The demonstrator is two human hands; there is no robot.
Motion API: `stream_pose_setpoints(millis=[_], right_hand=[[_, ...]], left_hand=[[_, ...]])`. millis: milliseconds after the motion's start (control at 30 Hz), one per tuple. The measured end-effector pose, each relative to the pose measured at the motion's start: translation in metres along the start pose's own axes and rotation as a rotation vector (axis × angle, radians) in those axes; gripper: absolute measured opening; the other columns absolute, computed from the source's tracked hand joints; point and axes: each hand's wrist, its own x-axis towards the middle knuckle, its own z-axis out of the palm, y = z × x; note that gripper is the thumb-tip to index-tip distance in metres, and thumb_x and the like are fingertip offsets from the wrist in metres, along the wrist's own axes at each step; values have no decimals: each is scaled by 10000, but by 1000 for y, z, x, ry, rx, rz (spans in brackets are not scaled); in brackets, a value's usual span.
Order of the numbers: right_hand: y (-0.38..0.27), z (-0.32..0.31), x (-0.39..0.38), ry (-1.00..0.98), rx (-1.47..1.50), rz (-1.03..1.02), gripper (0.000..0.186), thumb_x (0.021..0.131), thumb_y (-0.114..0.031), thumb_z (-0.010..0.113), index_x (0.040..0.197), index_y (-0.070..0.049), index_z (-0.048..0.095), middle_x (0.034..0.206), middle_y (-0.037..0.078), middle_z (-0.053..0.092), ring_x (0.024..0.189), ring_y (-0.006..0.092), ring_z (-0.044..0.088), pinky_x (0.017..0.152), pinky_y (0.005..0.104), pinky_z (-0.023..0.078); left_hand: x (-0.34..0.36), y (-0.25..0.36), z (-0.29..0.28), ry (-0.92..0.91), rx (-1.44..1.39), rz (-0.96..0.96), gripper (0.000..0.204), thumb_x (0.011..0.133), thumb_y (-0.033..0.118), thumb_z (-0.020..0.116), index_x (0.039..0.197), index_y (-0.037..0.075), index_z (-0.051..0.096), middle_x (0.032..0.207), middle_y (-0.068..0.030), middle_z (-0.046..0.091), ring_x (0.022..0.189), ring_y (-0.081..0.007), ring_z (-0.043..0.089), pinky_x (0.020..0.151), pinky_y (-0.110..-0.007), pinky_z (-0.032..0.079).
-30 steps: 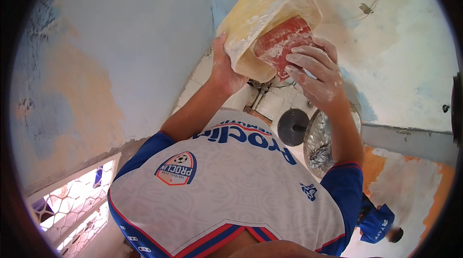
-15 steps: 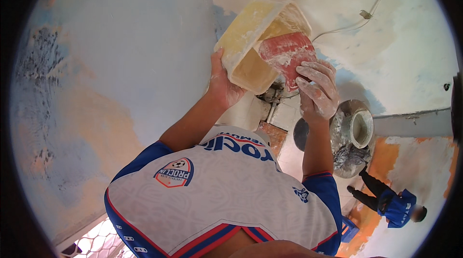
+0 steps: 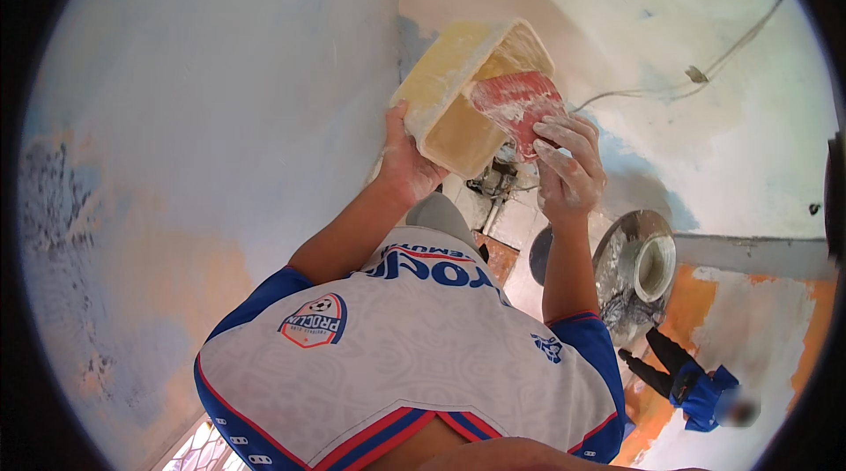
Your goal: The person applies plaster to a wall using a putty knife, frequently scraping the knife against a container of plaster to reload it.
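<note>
My left hand (image 3: 411, 163) grips the near lower side of a yellowish plastic tub (image 3: 445, 66), which is tilted with its opening facing right. White putty smears coat the tub's rim and walls. In my right hand (image 3: 571, 164), fingers dusted white, is a flat red plastic putty scraper (image 3: 518, 105) streaked with putty. The scraper's far left edge reaches into the tub's opening, near the rim. How much putty lies inside the tub cannot be made out.
A patchy painted wall (image 3: 176, 118) rises at left, and another wall (image 3: 634, 22) with a dangling cable (image 3: 696, 74) stands ahead. Below right are a whitened bucket (image 3: 654, 268) on a crumpled silvery sheet and a dark round object (image 3: 540, 257). A person in blue (image 3: 703, 393) stands at lower right.
My right hand and the scraper have shifted slightly left, with the scraper still at the tub's opening. The tub has moved slightly down in view. The surroundings have shifted as my head turned.
</note>
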Motion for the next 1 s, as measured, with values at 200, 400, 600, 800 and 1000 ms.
stream_pose_setpoints(millis=[200,400,600,800,1000], right_hand=[[-16,4,3,128,96,-26,137,813,-7,734,939,-53,703,1014,127,746,971,328,707,863,462,547],[-22,6,-4,238,48,156,92,940,-1,700,1020,8,656,996,173,737,886,242,711,789,319,564],[34,54,11,370,152,521,173,946,-90,717,1074,16,665,956,150,746,865,196,721,749,317,551],[63,97,32,145,-101,446,198,964,-55,685,1144,22,655,953,92,755,853,130,695,758,245,531],[33,60,20,512,242,561,131,951,-34,688,1081,-16,698,1026,133,727,939,180,710,880,324,567]], left_hand=[[-28,15,-9,-77,2,141,707,972,649,407,1477,161,482,1433,-61,573,1297,-260,575,1073,-454,499],[-91,25,-48,-4,34,297,711,973,649,377,1484,166,483,1439,-50,575,1292,-260,586,1034,-469,528],[-108,27,-71,30,-77,418,610,995,557,424,1406,122,543,1327,-69,646,1156,-267,670,926,-437,596],[-114,38,-74,118,-61,440,510,1008,427,460,1343,58,569,1264,-112,667,1052,-276,708,836,-431,630],[-120,38,-94,-36,32,433,666,983,629,380,1461,181,498,1408,-34,595,1225,-240,630,944,-442,581]])
